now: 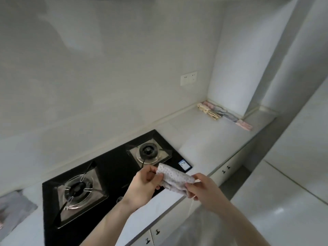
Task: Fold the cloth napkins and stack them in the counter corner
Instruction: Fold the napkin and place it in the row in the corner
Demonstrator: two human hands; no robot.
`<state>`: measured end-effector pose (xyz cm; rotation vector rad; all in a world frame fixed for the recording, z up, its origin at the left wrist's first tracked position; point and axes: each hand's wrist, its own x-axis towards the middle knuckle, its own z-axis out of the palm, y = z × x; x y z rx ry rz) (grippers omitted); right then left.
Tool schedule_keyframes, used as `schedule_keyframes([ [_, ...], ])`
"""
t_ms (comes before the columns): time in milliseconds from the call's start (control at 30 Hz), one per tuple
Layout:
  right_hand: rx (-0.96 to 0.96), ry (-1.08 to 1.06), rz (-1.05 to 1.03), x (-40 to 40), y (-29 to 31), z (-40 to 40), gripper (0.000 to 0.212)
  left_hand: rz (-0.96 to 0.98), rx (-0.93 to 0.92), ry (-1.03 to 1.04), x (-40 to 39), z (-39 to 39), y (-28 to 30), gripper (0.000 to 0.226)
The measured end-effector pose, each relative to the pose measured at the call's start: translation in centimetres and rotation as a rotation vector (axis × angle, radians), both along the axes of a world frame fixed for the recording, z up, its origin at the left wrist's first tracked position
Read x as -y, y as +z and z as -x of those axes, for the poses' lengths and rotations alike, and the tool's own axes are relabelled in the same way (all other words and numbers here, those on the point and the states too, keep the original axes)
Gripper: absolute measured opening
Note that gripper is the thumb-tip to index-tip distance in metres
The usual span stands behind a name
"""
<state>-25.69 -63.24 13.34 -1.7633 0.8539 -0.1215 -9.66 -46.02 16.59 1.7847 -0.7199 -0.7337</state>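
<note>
**Now held at both ends, the napkin points toward the corner stack**

Both hands have a closed grip on one dotted napkin [174, 179], which hangs in the air over the front edge of the table, just in front of the stove [113, 174]. The left hand [143, 185] pinches the end nearer the stove, thumb and fingers curled over the cloth. The right hand [202, 188] pinches the other end, lower and further from the stove, with a little loose cloth drooping beneath its fingers. Between the two grips the napkin is already doubled into a short band, and its long axis runs from hand to hand, roughly along the table's front edge.

Beyond the stove's right burner, well apart from the hands, the table [209, 139] runs back to the wall corner, where the folded napkins [223, 114] lie in a row against the wall. The right hand is the nearer of the two to that corner, so it looks the likelier one to carry the cloth there once the fold is finished.

On the far side of the stove from the corner, a grey cloth [14, 210] lies flat on the table, apparently not yet folded.
</note>
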Motion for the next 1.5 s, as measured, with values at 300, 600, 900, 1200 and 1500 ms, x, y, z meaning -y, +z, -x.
schedule_keyframes([
  [300,-0.001,-0.013,-0.001,15.0,0.3,2.8,0.023,-0.073,0.043,-0.030,14.8,2.0,0.6,0.011],
  [600,0.009,-0.128,-0.073,25.7,-0.6,-0.8,0.028,-0.137,0.058,-0.036,27.7,-2.0,-0.9,0.017],
  [900,0.022,-0.163,0.001,36.5,-2.3,-3.2,0.022,-0.296,0.131,-0.171,40.4,-7.7,-2.8,0.021],
  [1200,0.008,-0.298,-0.227,46.9,-6.9,-7.9,0.018,-0.355,0.141,-0.010,49.3,-10.6,-3.7,0.004],
  [1500,-0.077,-0.532,-0.458,58.0,-13.1,-12.0,0.012,-0.436,0.259,0.032,53.2,-13.8,-6.1,0.004],
])
